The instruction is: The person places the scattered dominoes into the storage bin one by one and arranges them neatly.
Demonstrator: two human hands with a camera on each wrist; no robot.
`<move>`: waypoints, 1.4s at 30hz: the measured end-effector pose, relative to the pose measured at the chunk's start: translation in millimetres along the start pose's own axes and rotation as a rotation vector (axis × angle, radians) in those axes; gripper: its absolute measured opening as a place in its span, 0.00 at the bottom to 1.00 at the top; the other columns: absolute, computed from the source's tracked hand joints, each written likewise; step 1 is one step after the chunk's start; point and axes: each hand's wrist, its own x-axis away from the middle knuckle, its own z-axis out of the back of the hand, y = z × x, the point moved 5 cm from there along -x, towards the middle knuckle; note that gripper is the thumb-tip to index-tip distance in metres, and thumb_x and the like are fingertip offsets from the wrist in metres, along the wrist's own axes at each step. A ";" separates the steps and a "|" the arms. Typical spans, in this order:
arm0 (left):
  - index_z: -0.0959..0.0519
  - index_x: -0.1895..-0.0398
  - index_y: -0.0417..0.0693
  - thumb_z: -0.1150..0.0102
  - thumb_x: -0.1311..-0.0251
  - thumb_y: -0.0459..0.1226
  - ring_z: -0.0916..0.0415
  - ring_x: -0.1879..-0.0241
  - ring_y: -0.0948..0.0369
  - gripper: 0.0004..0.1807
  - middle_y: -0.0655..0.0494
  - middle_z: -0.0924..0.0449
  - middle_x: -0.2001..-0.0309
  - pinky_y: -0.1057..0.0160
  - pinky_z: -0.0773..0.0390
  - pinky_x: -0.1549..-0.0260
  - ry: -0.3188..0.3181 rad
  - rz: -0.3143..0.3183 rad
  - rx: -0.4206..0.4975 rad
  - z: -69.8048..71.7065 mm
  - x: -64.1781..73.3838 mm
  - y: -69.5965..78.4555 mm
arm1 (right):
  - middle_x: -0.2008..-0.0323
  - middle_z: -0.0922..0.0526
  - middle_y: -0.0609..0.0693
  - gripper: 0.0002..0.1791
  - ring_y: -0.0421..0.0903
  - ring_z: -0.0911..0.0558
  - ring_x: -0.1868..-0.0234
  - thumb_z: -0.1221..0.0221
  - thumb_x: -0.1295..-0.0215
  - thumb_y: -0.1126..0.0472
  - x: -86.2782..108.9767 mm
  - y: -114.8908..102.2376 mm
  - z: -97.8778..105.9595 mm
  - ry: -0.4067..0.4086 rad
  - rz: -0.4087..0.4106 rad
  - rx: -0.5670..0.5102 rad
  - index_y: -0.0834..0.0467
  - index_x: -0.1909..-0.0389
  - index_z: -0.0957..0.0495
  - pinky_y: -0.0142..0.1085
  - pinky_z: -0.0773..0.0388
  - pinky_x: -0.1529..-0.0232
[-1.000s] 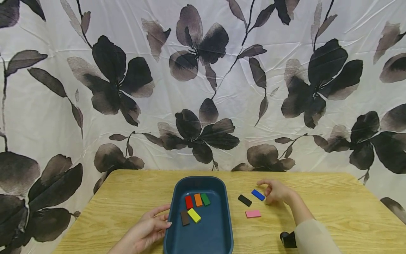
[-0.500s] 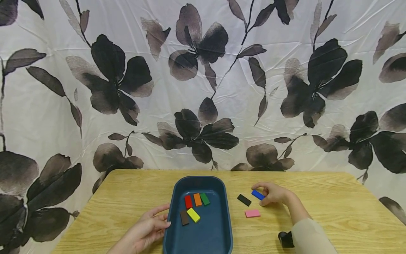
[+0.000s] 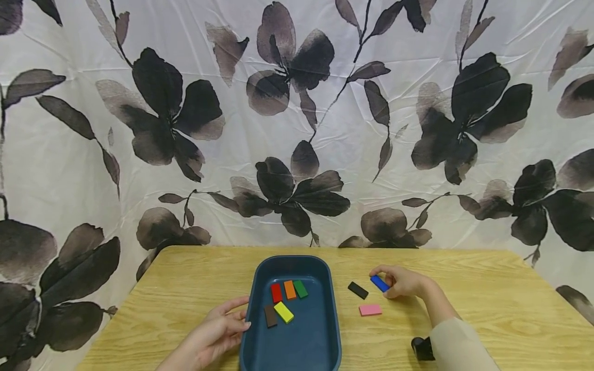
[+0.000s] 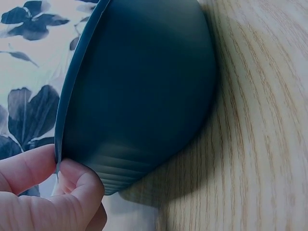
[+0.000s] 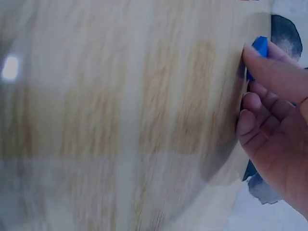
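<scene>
My right hand (image 3: 405,282) pinches a blue block (image 3: 380,283) between thumb and index finger, at the right of the table. In the right wrist view the same blue block (image 5: 260,46) shows behind the thumb, the other fingers curled below. A black block (image 3: 358,290) and a pink block (image 3: 370,310) lie flat to the left of that hand. My left hand (image 3: 221,327) grips the left rim of a dark blue tray (image 3: 336,330); the left wrist view has thumb and finger pinching the rim of the tray (image 4: 139,86).
Inside the tray lie red (image 3: 276,292), orange (image 3: 290,289), green (image 3: 300,289), yellow (image 3: 283,312) and brown (image 3: 270,316) blocks. The wooden table (image 3: 195,278) ends at a floral curtain (image 3: 297,129). A black object (image 3: 422,349) shows beside the right sleeve.
My right hand's fingers have come in around the blue block and now pinch it; the block has barely moved. The left hand and tray stay in place.
</scene>
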 end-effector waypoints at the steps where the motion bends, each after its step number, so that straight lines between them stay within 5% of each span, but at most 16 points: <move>1: 0.60 0.31 0.31 0.54 0.44 0.18 0.27 0.62 0.61 0.40 0.49 0.29 0.57 0.65 0.26 0.60 -0.001 -0.001 -0.003 0.3 0.0 0.4 | 0.75 0.36 0.51 0.25 0.46 0.36 0.71 0.39 0.47 0.75 -0.1 -0.9 -0.3 -0.002 0.017 0.012 0.67 0.46 0.32 0.34 0.39 0.70; 7: 0.60 0.30 0.31 0.55 0.44 0.18 0.26 0.62 0.61 0.40 0.49 0.28 0.58 0.65 0.25 0.60 -0.005 0.008 0.002 2.2 1.0 0.2 | 0.75 0.36 0.50 0.22 0.45 0.36 0.72 0.35 0.46 0.68 0.4 -6.2 -3.3 0.009 0.054 0.062 0.66 0.52 0.33 0.33 0.40 0.71; 17: 0.60 0.30 0.31 0.53 0.43 0.19 0.26 0.63 0.62 0.40 0.51 0.29 0.59 0.66 0.26 0.62 -0.004 0.005 -0.006 1.2 1.5 0.5 | 0.70 0.28 0.53 0.25 0.47 0.29 0.68 0.29 0.56 0.68 1.4 -2.9 0.8 0.145 0.025 0.057 0.67 0.57 0.29 0.34 0.29 0.68; 29: 0.60 0.30 0.31 0.53 0.43 0.19 0.25 0.61 0.61 0.40 0.51 0.27 0.58 0.64 0.26 0.60 -0.016 -0.004 -0.009 0.8 1.7 0.4 | 0.71 0.27 0.53 0.26 0.47 0.28 0.68 0.29 0.59 0.71 5.4 -8.5 0.4 0.159 0.009 0.036 0.66 0.56 0.27 0.34 0.29 0.70; 42: 0.59 0.30 0.31 0.53 0.44 0.19 0.26 0.62 0.61 0.40 0.50 0.27 0.58 0.66 0.26 0.61 -0.002 0.002 -0.008 1.1 1.3 0.4 | 0.70 0.27 0.56 0.28 0.47 0.26 0.71 0.31 0.59 0.74 3.8 -20.3 -5.3 0.169 0.041 -0.113 0.69 0.53 0.29 0.32 0.27 0.72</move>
